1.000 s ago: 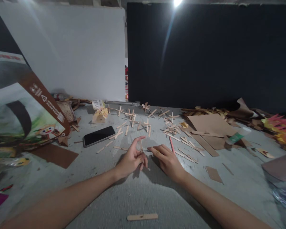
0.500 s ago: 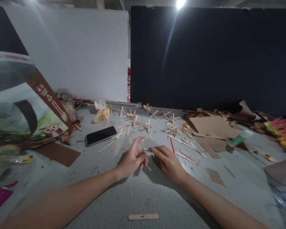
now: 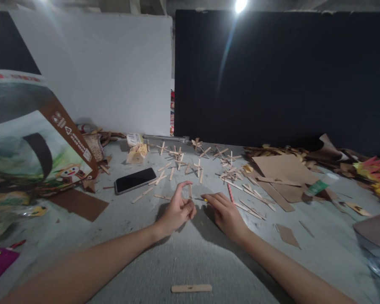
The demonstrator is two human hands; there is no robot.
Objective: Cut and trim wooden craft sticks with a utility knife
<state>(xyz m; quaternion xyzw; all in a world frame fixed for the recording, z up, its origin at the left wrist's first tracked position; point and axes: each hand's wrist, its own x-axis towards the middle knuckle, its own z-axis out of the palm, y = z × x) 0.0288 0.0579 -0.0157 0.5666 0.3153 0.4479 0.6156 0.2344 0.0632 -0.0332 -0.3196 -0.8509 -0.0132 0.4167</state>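
My left hand [image 3: 179, 206] pinches a short wooden craft stick [image 3: 190, 191] upright between a raised finger and the thumb. Across from it, my right hand [image 3: 224, 213] closes round a thin tool [image 3: 204, 199] with a yellow part and a narrow tip pointing at the stick. Most of that tool is hidden by my fingers, so its kind is unclear. Whether its tip touches the stick I cannot make out. A single craft stick [image 3: 191, 288] lies flat near me. Beyond both hands, several star-shaped and crossed stick pieces [image 3: 179, 156] are scattered about.
A phone [image 3: 135, 180] lies left of my hands. A red-striped stick [image 3: 230, 193] and loose craft sticks [image 3: 256, 195] lie on the right, before cardboard sheets [image 3: 278, 169] and a glue tube [image 3: 321, 184]. A large printed bag [image 3: 34, 139] stands at left.
The yellow part of the tool now shows at my right fingertips. Both hands keep nearly the same place, and the whole view has shifted slightly.
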